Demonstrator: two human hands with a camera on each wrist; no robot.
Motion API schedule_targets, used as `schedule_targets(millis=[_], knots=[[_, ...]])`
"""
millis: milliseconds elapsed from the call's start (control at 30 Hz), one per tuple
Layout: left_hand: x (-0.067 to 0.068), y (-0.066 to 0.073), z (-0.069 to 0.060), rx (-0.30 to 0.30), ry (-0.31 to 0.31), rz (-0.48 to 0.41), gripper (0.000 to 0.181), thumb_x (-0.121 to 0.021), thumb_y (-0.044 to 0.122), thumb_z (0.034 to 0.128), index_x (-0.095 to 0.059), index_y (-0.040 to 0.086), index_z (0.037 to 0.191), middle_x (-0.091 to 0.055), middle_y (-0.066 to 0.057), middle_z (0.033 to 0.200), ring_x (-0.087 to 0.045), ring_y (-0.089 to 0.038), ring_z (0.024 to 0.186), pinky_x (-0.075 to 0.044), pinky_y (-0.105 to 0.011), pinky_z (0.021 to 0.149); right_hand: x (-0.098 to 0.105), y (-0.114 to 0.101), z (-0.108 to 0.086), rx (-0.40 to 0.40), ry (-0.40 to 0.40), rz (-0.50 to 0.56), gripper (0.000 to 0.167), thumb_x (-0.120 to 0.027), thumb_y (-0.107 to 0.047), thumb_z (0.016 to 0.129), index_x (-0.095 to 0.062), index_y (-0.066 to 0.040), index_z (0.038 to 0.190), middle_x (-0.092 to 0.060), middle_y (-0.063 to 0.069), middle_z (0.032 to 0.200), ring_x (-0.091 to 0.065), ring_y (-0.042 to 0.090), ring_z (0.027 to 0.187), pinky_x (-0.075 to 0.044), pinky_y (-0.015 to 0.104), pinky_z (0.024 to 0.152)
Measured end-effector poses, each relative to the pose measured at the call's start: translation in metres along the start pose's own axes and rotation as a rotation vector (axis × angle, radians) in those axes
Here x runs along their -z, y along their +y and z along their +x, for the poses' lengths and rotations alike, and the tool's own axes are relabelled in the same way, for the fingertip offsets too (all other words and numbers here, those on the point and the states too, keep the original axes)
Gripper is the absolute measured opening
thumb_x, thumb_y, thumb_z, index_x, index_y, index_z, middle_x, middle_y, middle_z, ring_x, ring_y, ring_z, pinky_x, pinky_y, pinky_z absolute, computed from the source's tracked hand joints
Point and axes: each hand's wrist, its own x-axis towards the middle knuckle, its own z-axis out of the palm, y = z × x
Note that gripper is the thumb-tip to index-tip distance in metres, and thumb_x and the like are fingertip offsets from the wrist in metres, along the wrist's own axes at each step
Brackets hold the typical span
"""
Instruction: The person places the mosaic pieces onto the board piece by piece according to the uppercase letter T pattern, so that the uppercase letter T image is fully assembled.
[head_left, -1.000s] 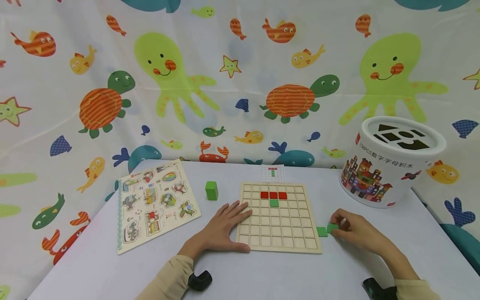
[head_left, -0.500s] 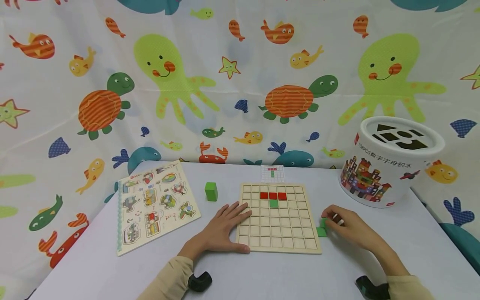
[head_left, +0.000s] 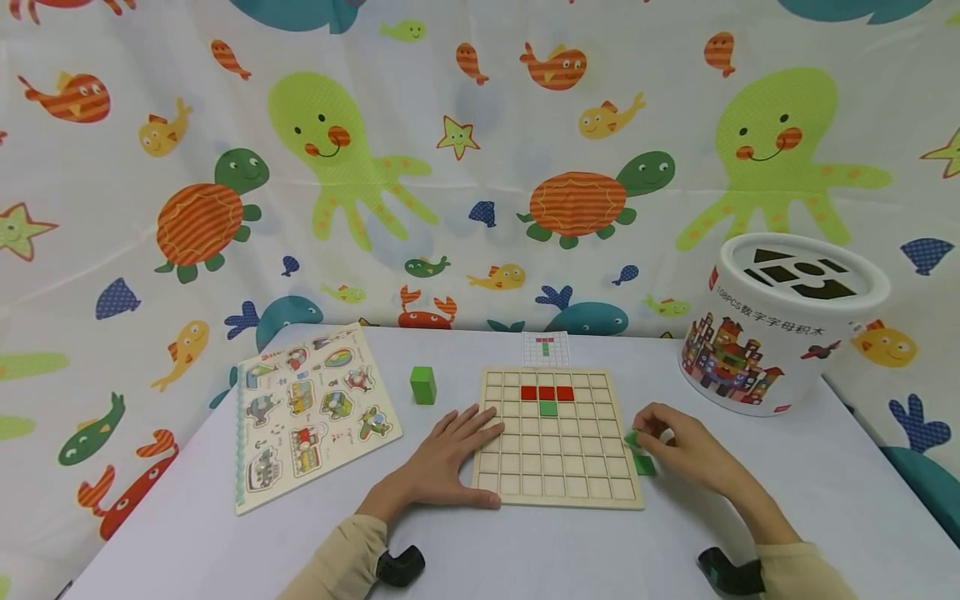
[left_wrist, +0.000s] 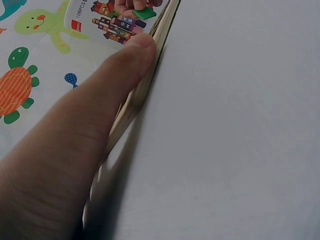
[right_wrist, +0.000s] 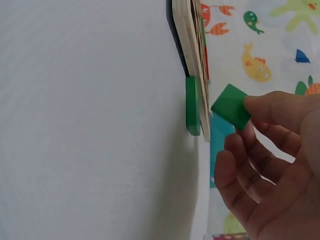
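1. Head view: the left hand [head_left: 446, 462] lies at the 9 o'clock side of a wooden grid board [head_left: 558, 479], its forearm reaching in from 7 o'clock. Its fingers are spread, with the tips over the board's left edge and the thumb stretched out to the near corner at about 8 o'clock.
2. Left wrist view: that thumb is straight and lies along the edge of the board.
3. Head view: the right hand [head_left: 686, 437] is at the board's 3 o'clock side, its forearm slanting in from 5 o'clock, wrist raised off the desk [head_left: 555, 550].
4. Right wrist view: thumb and finger pinch a held green tile [right_wrist: 230, 102], which tilts near the board's right edge, above its level; the other fingers curl loosely under it.
5. A loose green tile [head_left: 643, 465] sits just beside the board's edge, between 3 and 4 o'clock; whether they touch is hard to tell.
6. On the board, three red tiles [head_left: 546, 392] form a row towards 12 o'clock, with a placed green tile [head_left: 548, 409] at 6 o'clock of the middle one.
7. Around the board: a pattern card [head_left: 546, 349] at 12 o'clock, a white tub [head_left: 780, 333] at 2, a green block [head_left: 423, 386] at 10 and a picture puzzle [head_left: 315, 408] between 9 and 10.
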Motion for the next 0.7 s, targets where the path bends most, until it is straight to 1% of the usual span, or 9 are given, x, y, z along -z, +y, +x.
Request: schedule_targets(millis=[100,200,433,700], knots=[[0.0,0.0,0.0,-0.004,0.005,0.001,0.097,-0.059,0.074,0.0718,-0.029,0.025,0.15,-0.02,0.0,0.159,-0.014,-0.026,0.148,-0.014,-0.05,0.118,-0.001,-0.001,0.003,-0.022,-0.017,0.029,0.014,-0.062,-0.023,0.092,-0.059,-0.012,0.1,-0.06,-0.002,0.089,-0.053,0.007,0.083,-0.048,0.02,0.068],[0.0,0.0,-0.001,-0.006,0.009,-0.004,0.097,-0.059,0.074,0.0717,-0.029,0.025,0.149,-0.02,0.0,0.159,-0.014,-0.027,0.148,-0.014,-0.05,0.118,-0.003,-0.002,0.005,-0.029,-0.028,0.048,0.015,-0.062,-0.025,0.092,-0.058,-0.013,0.1,-0.061,-0.001,0.09,-0.054,0.008,0.083,-0.049,0.02,0.069],[0.0,0.0,0.0,-0.005,0.006,-0.014,0.097,-0.059,0.074,0.0718,-0.029,0.025,0.15,-0.019,0.0,0.159,-0.013,-0.027,0.148,-0.013,-0.051,0.118,-0.009,-0.003,0.011,-0.007,-0.025,0.072,0.015,-0.064,-0.022,0.091,-0.059,-0.012,0.1,-0.063,-0.001,0.089,-0.056,0.008,0.081,-0.05,0.02,0.069],[0.001,0.0,0.0,-0.006,0.007,-0.014,0.097,-0.059,0.075,0.0719,-0.029,0.025,0.15,-0.019,0.0,0.159,-0.013,-0.027,0.148,-0.013,-0.051,0.118,-0.017,-0.006,0.019,-0.019,-0.035,0.103,0.014,-0.064,-0.021,0.09,-0.06,-0.011,0.099,-0.064,0.001,0.09,-0.058,0.011,0.08,-0.05,0.02,0.068]])
